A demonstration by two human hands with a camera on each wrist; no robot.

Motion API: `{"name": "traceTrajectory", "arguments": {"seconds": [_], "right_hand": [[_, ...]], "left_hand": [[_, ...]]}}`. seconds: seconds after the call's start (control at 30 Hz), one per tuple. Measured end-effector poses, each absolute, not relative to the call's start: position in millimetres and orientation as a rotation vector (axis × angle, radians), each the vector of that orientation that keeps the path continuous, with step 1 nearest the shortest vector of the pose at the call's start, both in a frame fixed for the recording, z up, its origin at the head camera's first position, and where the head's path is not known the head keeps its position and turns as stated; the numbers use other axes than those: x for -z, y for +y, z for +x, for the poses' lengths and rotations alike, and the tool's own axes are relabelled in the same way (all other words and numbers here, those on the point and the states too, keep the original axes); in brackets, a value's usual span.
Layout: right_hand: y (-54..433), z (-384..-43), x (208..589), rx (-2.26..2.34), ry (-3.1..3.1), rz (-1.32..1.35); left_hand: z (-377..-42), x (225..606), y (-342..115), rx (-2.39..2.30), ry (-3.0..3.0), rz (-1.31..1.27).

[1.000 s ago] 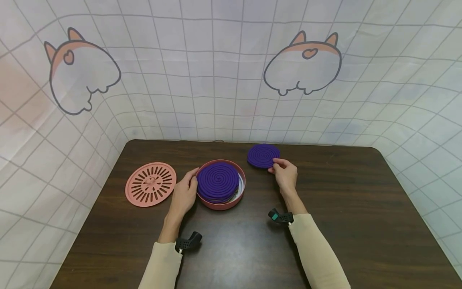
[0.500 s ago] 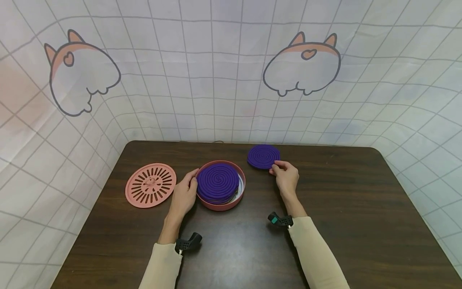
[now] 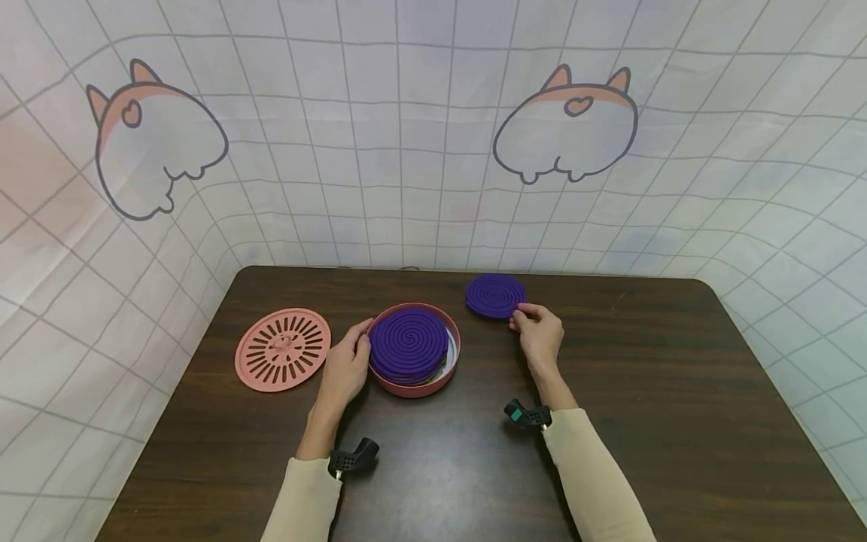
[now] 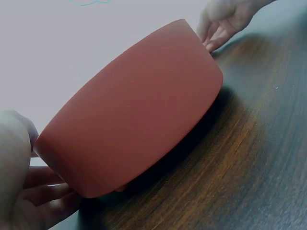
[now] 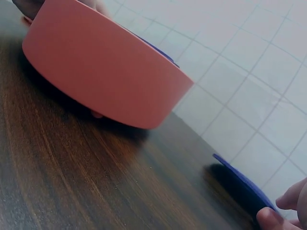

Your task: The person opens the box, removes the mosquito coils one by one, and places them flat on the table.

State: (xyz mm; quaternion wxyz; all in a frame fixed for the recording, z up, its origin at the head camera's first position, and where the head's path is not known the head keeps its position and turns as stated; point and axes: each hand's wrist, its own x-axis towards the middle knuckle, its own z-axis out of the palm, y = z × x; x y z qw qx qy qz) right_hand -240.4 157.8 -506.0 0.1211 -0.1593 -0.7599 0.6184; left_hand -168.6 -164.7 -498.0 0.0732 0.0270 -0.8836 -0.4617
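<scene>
Two cream sleeves [image 3: 305,500] reach over the dark brown wood-grain table [image 3: 440,467], each wrist bearing a small black camera [image 3: 355,455]. My left hand [image 3: 345,366] holds the round coral-pink plastic-looking tub [image 3: 412,391] at its left side, fingers curled about the wall, seemingly to steady it. Inside, the stack topped with a purple spiral coil [image 3: 409,345] lies toward that hand, so something pale shows at the right. Just left of my hand, the round pink slotted lid [image 3: 282,344] lies flat, leaving the stack uncovered. My right hand [image 3: 539,339] pinches the near right edge of the loose flat purple spiral disc [image 3: 495,295], beyond the tub and to its right; an edge grip probably suits so thin a thing. Whether its far edge touches the table, I cannot tell. Behind hangs a white gridded cloth [image 3: 433,150] with cartoon animals.
</scene>
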Motion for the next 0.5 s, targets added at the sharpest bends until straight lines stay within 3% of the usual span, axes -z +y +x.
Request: {"name": "traceTrajectory", "arguments": {"seconds": [0.5], "right_hand": [[159.8,-234.9,497.5,-1.868,-2.145,-0.469]], "left_hand": [[-168.3,497.0,-164.9,1.390,-2.656,0.090]]}}
